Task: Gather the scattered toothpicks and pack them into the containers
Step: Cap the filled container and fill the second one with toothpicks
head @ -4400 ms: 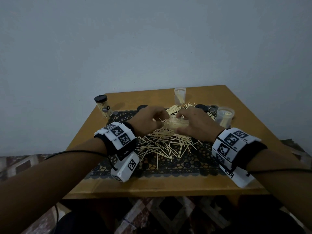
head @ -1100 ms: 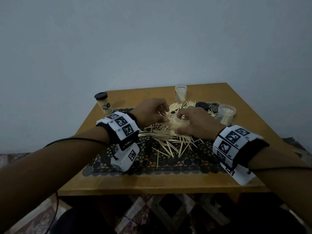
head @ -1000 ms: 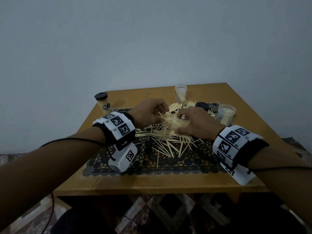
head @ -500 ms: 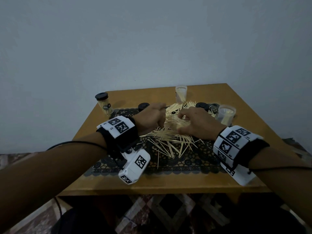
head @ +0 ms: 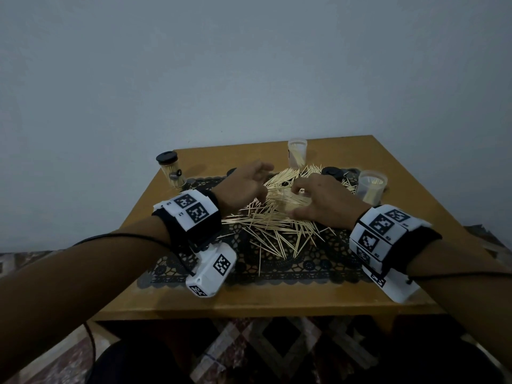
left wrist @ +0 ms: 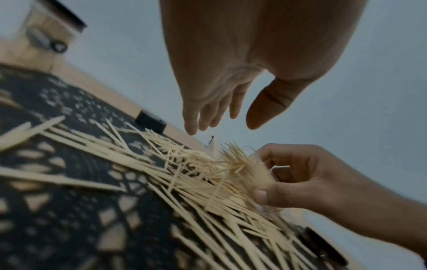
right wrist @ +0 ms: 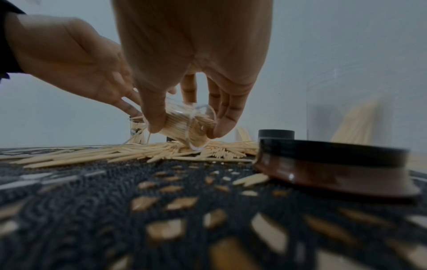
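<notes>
Right hand (right wrist: 184, 76) grips the tilted clear container (right wrist: 184, 126); left hand (left wrist: 231, 73) released. Further tilt could spill packed toothpicks (right wrist: 175, 124).

We are seeing left hand (head: 243, 187) hovering, fingers loose | right hand (head: 322, 202) resting on toothpicks (head: 273, 217) | capped container (head: 170, 173) standing on worktop (head: 277, 296)

toothpicks (head: 277, 217): pale cream-yellow
mat (head: 277, 261): black lace pattern with rings and scalloped edge
table (head: 277, 300): mustard-brown
jar left of the left hand (head: 171, 173): clear, black lid
lid beside the right hand (right wrist: 332, 164): black top, brown gloss
wristbands (head: 191, 212): white with black square codes
wall (head: 249, 65): plain grey-blue
floor (head: 277, 347): brown and cream diamond pattern
</notes>
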